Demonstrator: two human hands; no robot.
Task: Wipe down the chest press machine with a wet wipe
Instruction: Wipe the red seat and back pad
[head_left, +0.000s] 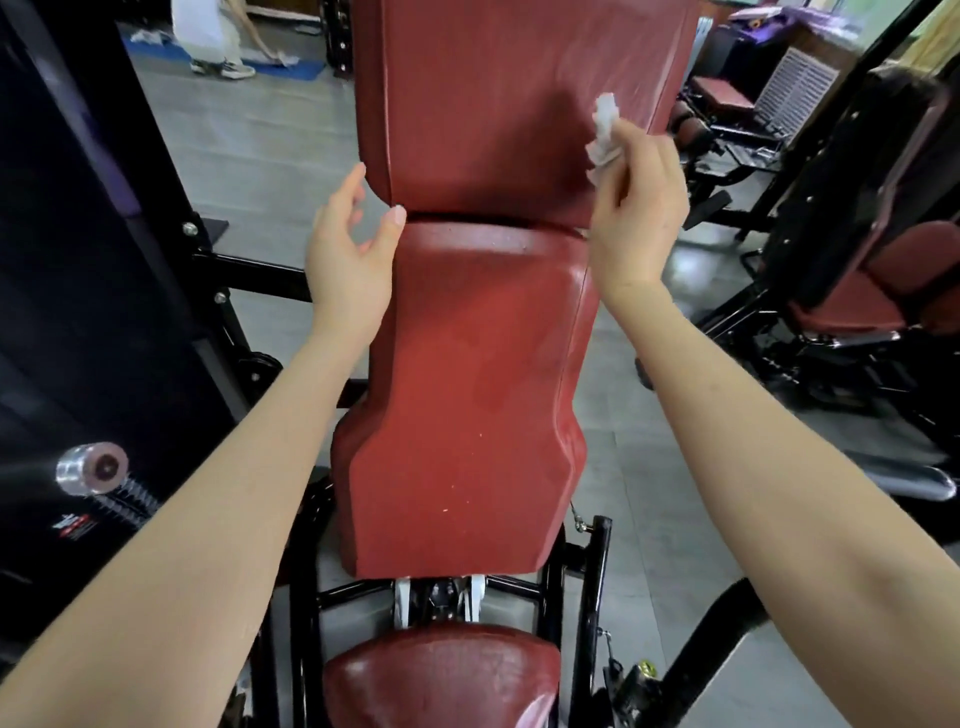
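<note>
White wet wipe (605, 136) half hidden in right hand (641, 208), back pad (488, 104) cropped

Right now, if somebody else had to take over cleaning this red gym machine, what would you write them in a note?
Right hand pinches the crumpled wet wipe at the right side of the upper back pad; I can't tell if it touches.
Left hand is open, holding nothing, by that pad's lower left corner.
Done: faint streaks on the upper pad's right part suggest wiping there.
Left, probably: the rest of that pad, the lower back pad, the seat and the black frame.
</note>
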